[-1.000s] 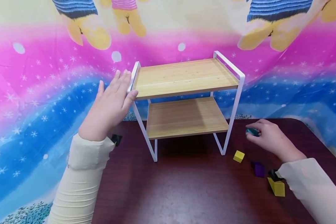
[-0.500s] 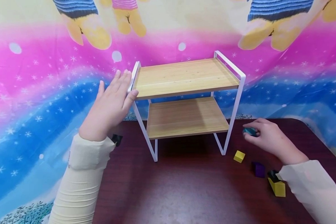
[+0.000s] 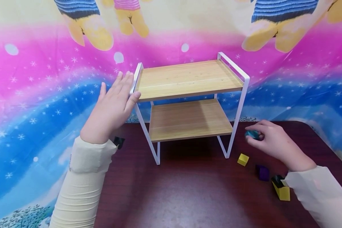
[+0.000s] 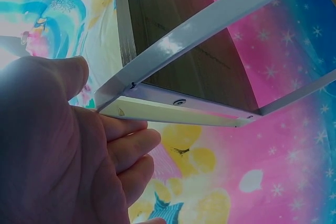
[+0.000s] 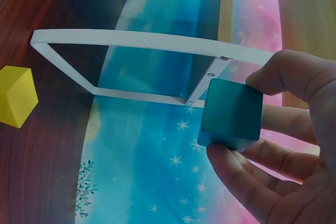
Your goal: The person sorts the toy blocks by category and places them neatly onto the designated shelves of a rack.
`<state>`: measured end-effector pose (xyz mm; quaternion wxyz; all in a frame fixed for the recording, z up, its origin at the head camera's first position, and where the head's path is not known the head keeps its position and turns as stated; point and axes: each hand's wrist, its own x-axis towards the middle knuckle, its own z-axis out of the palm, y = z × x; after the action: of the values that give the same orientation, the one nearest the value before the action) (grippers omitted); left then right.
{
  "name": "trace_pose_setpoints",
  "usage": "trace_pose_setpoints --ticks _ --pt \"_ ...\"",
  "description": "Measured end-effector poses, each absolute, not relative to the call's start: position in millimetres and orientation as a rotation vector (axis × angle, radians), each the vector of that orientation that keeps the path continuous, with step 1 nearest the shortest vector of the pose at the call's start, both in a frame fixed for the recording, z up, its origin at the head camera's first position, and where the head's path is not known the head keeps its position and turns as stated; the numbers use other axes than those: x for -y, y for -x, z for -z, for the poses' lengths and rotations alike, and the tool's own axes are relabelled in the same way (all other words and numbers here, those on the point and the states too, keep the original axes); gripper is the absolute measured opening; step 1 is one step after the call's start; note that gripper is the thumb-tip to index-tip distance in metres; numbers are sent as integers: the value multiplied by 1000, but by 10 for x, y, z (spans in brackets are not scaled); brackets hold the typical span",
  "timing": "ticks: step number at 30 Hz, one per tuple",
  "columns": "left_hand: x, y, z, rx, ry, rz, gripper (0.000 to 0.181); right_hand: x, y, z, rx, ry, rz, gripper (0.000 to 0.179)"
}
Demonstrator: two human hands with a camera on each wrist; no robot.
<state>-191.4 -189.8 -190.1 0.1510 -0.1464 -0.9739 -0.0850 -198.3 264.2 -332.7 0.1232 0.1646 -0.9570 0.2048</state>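
My left hand (image 3: 111,106) rests with straight fingers against the left end of a two-tier wooden shelf (image 3: 188,79) with a white metal frame. In the left wrist view its fingers (image 4: 134,148) lie by the corner of the white frame (image 4: 173,45), thumb apart. Right of the shelf, my right hand (image 3: 276,142) pinches a teal cube (image 5: 232,111) between thumb and fingers. The cube is held up beside the frame's right legs, and in the head view the fingers partly hide it. A yellow block (image 3: 243,159) lies on the table just below that hand.
A purple block (image 3: 262,173) and a second yellow block (image 3: 282,191) lie on the dark table (image 3: 188,196) near the right sleeve (image 3: 316,186). Behind the shelf hangs a colourful printed cloth (image 3: 171,44). Both shelf boards are bare.
My right hand has shifted slightly left with the teal cube, and more of the cube shows. The left hand stays at the shelf's end.
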Motion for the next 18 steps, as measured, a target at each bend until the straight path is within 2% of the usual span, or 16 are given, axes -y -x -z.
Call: trace_pose_setpoints --ticks 18 --pt "1903 1917 1929 2792 422 249 68 -2521 1882 3249 2710 -522 -576 34"
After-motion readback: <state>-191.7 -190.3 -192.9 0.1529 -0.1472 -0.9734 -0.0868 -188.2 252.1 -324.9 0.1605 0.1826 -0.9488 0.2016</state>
